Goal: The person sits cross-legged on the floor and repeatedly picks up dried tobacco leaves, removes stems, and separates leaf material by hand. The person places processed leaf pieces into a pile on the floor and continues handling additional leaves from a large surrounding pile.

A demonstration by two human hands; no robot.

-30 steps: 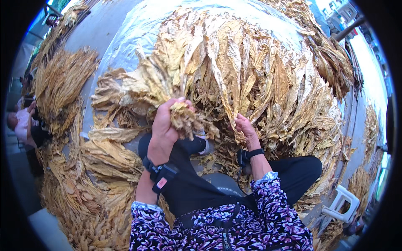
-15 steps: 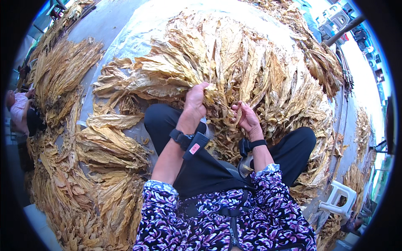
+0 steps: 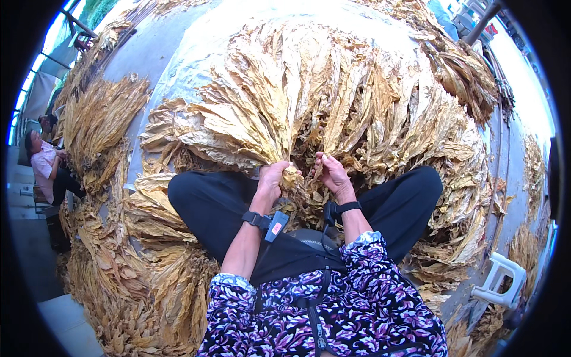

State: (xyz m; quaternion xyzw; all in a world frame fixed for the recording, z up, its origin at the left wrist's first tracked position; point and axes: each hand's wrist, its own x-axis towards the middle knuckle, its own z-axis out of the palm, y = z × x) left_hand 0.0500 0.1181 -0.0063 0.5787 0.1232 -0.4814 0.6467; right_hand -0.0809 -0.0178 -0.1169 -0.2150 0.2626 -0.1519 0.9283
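Dried tobacco leaves, yellow to brown and wrinkled, lie fanned out in a large pile in front of my crossed legs. My left hand is closed round the gathered stem ends of a bundle of tobacco leaves, whose blades spread away to the far left. Just right of it, my right hand pinches the stem end of a tobacco leaf at the near edge of the pile. Crumpled leaf ends hang between the two hands. Each wrist carries a black strap with a small device.
White plastic sheeting lies under the pile. More leaf heaps stand at the left, where another person sits. A white plastic stool lies at the right, near long thin rods.
The view has shifted, so the pile and the seated person show differently. Both hands sit lower in the picture, nearer my lap. The left hand still grips the bundle.
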